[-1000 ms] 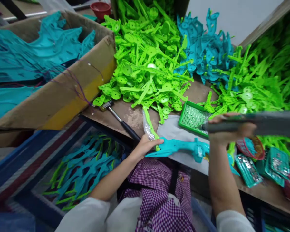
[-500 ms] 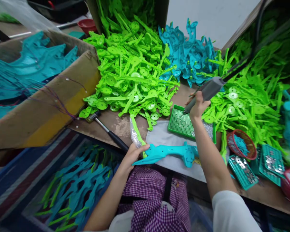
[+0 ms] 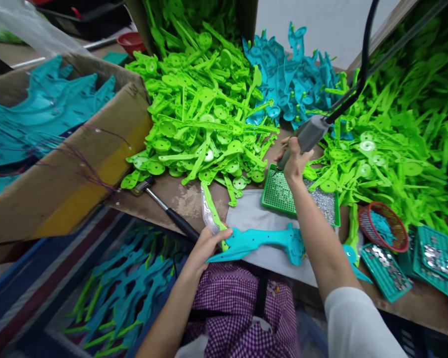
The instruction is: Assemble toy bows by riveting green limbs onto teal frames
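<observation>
My left hand (image 3: 208,243) grips the left end of a blue plastic part (image 3: 263,238), thumb on top, at its joint with a lime-green blade-like piece (image 3: 211,206) that has a silvery face. The blue part lies level above a grey cloth (image 3: 242,209) at the table's near edge. In my right hand (image 3: 296,161) is a grey corded electric screwdriver (image 3: 312,133), slanting down to the left. Its tip is over a green mesh tray (image 3: 280,191) with small silvery screws in it. My right forearm hides part of the tray and the blue part's right end.
Heaps of green parts (image 3: 205,114) and blue parts (image 3: 291,74) fill the table's back. A hammer (image 3: 169,206) lies left of the cloth. At right stand a red basket (image 3: 384,226) and teal trays of metal discs (image 3: 386,271). A cardboard box (image 3: 108,144) and a blue crate (image 3: 59,258) are at left.
The screwdriver and my right hand have shifted slightly left and up over the tray. My left hand keeps its hold on the blue part. The whole view has moved a little.
</observation>
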{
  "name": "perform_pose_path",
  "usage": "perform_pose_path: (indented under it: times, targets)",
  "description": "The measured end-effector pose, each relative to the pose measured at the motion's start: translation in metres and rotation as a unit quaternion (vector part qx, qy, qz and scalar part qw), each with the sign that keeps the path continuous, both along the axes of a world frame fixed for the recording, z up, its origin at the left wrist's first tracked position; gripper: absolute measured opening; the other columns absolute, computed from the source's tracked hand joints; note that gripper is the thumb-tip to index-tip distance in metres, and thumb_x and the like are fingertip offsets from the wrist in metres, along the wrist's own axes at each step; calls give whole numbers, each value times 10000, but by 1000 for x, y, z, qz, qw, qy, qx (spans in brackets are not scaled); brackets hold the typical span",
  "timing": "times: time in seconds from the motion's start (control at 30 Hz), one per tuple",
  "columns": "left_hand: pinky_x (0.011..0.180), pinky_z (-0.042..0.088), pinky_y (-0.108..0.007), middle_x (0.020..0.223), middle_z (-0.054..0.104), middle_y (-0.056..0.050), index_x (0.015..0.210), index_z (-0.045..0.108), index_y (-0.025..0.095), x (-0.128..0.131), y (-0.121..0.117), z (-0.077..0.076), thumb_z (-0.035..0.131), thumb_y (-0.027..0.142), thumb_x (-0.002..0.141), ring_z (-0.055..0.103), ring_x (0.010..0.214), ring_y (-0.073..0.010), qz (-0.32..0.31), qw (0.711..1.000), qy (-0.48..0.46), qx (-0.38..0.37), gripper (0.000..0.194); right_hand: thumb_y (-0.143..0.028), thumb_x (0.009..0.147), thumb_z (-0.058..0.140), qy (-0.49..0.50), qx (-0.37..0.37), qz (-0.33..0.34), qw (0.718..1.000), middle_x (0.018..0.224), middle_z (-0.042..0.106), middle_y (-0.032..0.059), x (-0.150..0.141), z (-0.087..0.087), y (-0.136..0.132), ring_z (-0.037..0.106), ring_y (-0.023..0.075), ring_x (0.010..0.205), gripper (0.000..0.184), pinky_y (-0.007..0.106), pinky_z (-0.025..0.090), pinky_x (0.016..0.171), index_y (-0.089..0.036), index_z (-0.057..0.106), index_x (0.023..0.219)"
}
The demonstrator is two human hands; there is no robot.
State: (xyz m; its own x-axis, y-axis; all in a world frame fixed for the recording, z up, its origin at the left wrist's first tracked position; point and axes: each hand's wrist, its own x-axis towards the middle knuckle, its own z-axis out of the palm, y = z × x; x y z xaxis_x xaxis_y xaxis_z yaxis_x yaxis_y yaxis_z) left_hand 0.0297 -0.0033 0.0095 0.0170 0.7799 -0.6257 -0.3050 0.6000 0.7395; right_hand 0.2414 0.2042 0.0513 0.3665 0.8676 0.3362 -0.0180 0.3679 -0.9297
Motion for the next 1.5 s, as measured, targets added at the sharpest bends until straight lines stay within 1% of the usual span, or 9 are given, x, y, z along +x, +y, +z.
perform_pose_path:
  times: [0.13,0.4,0.6,0.8,0.97,1.1,1.2,1.27,1.5]
  targets:
    - [626,426,-228,684,619,25,797,634,155,1,-3,0,825,345,574,561,655,-133,-3,1000,7,-4,349,-609,747,575,10,7,-1,1000,425,481,-66,1,0,0,481,101,337,422,237,431,362,-191,587,690]
    - [646,425,-234,709,643,4,796,644,138,9,-6,5,831,341,535,569,671,-144,41,998,45,-7,380,-593,748,591,32,26,-1,999,429,466,-70,6,-1,-3,477,97,336,411,235,440,365,-191,573,667]
    - [646,429,-232,708,641,8,809,636,134,6,-6,5,823,329,549,569,670,-138,25,999,28,-10,376,-618,754,572,27,28,-3,999,453,462,-69,5,-3,-3,467,94,332,430,235,418,347,-193,582,687]
    - [625,429,-227,696,639,12,804,635,139,3,-6,-2,803,325,562,566,657,-132,9,1000,10,5,349,-629,771,519,42,62,-31,997,449,424,-76,15,14,-10,438,98,330,417,244,408,337,-224,598,710]
    - [610,425,-235,669,620,19,792,635,142,2,-6,-9,768,312,572,560,638,-133,7,1000,14,18,308,-701,743,473,77,52,4,996,427,403,-71,20,46,-50,433,101,330,485,232,370,324,-233,586,688]
    - [622,422,-238,670,615,21,787,633,138,2,-7,-12,767,299,580,559,648,-133,12,999,33,35,294,-753,705,480,122,57,122,983,389,458,-48,-7,61,-115,451,132,298,561,252,344,285,-212,629,691]
    - [609,417,-241,656,609,24,781,632,136,3,-6,-12,769,292,570,553,628,-132,15,999,25,38,295,-737,687,561,132,35,248,959,452,528,-27,-36,58,-161,517,151,357,545,274,407,333,-215,669,801]
    - [603,414,-242,644,605,24,768,633,133,3,-6,-11,767,279,563,549,614,-129,13,999,21,38,286,-719,685,597,144,15,298,944,481,532,-26,-51,52,-179,534,148,394,528,271,426,365,-222,661,848]
    - [601,412,-239,651,602,23,770,632,130,2,-6,-11,761,288,568,539,617,-127,2,999,13,43,287,-730,646,621,142,-42,328,933,477,506,-26,-68,39,-183,539,172,412,530,299,440,371,-231,591,822]
